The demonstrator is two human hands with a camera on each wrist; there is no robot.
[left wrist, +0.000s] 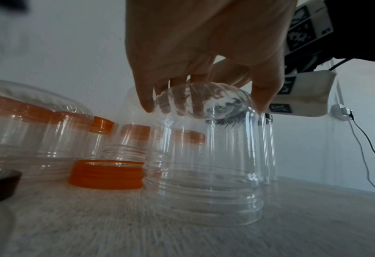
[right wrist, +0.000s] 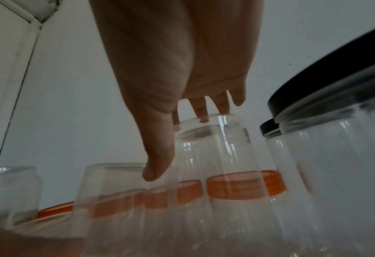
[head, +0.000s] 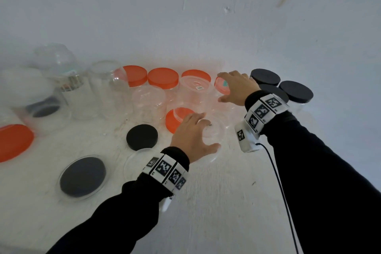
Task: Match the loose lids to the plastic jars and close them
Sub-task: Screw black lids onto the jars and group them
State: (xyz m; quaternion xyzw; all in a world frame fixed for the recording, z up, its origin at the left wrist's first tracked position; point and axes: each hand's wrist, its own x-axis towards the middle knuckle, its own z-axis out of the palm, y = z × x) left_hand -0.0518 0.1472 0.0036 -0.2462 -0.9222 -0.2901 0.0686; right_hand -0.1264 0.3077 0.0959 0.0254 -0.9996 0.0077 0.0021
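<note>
My left hand [head: 212,135] grips the upturned base of a clear plastic jar [left wrist: 204,173] that stands mouth-down on the white table [head: 206,202]; fingers and thumb curl round its rim, as the left wrist view shows [left wrist: 206,104]. Just left of it lies a loose orange lid [head: 172,119] [left wrist: 107,173]. My right hand [head: 223,88] [right wrist: 180,147] hovers over another mouth-down clear jar [right wrist: 221,156]. Its straight fingertips touch the jar's base and its thumb hangs beside the wall. A loose black lid [head: 142,137] lies nearer me.
Orange-lidded jars [head: 162,78] line the back wall, with black-lidded jars [head: 296,90] at the right. Several open clear jars [head: 107,88] stand at the left. A large orange lid [head: 14,142] and a clear lid with a dark centre [head: 82,177] lie front left. A black cable [head: 276,171] trails from my right wrist.
</note>
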